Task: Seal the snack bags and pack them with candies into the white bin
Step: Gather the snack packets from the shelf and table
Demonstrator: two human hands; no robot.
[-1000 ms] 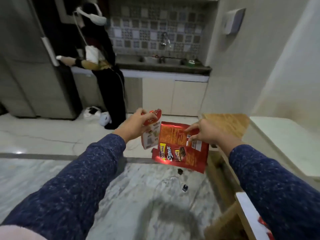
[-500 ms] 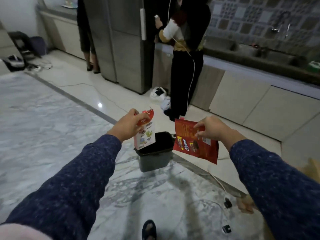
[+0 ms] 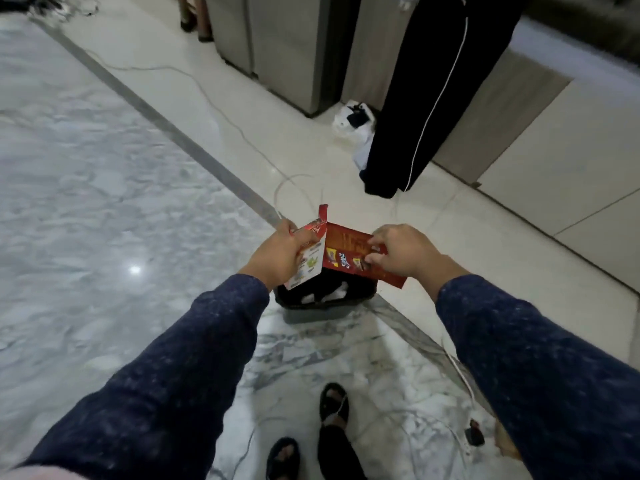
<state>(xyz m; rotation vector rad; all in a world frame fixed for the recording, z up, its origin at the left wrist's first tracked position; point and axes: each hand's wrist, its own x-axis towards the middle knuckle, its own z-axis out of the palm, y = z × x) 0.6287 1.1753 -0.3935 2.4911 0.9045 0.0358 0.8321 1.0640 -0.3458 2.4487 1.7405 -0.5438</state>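
The floor is polished grey-veined marble (image 3: pixel 104 188), a small ceiling light glinting on it. A dark stone strip (image 3: pixel 194 147) runs diagonally across, and beyond the strip lie plain cream tiles (image 3: pixel 467 237). Past those, a steel refrigerator (image 3: pixel 287 46) stands against beige cabinet doors (image 3: pixel 554 140). A thin white cable (image 3: pixel 207 88) trails beside the strip.

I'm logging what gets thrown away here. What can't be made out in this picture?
Head view:
- Dark bin: far rim and most contents hidden behind the red wrapper and white wrapper.
- Wrapper print: too small and blurred.
- Red wrapper's right part: covered by the right hand.
- Standing person: cut off by the top edge.
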